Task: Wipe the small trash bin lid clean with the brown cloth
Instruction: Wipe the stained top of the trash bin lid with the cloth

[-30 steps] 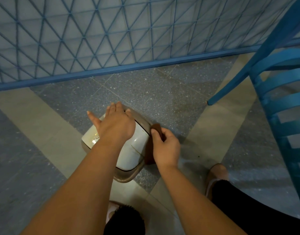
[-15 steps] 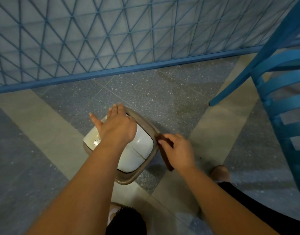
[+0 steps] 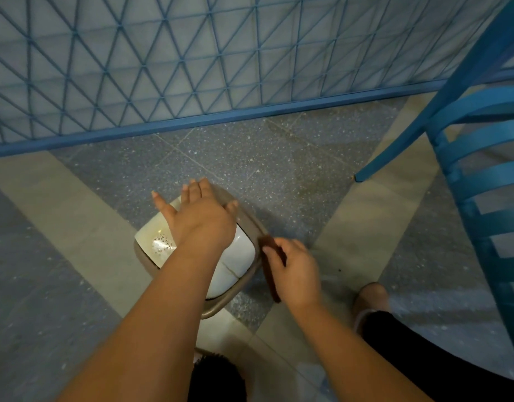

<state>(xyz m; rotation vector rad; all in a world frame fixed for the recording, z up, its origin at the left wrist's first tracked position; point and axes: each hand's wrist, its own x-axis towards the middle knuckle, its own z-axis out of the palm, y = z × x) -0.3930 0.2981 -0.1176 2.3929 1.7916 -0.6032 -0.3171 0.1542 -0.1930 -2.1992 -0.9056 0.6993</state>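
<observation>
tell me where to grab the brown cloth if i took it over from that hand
Grip the brown cloth by its lower end, which sticks out below the right hand, coming from the near side. It hangs as a narrow folded strip beside the trash bin lid, and the upper part is already pinched.

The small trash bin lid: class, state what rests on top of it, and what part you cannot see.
The left hand lies flat on the small trash bin lid, fingers straight. Hand and forearm cover the lid's middle. The right hand holds the brown cloth at its right rim.
</observation>
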